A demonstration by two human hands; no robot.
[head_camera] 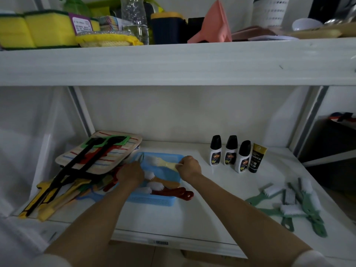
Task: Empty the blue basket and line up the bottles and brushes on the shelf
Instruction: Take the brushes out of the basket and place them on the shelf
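The blue basket (152, 199) sits mid-shelf with several white-bristled brushes in it: a brown one (165, 183) and a red one (173, 191) lie near its front. My right hand (189, 167) pinches the handle of a cream brush (163, 162) above the basket's far side. Over the basket's left edge, my left hand (131, 173) has its fingers curled, and what they hold is hidden. Three white bottles with black caps (230, 150) and a black-and-gold tube (257, 158) stand in a row at the right. Several green brushes (294, 205) lie at the far right.
A striped cloth pad (100, 151) with long black and yellow tools (55, 191) is piled left of the basket. The white shelf (192, 214) has bare surface in front of the basket. The upper shelf (173, 60) carries sponges, a bottle and containers.
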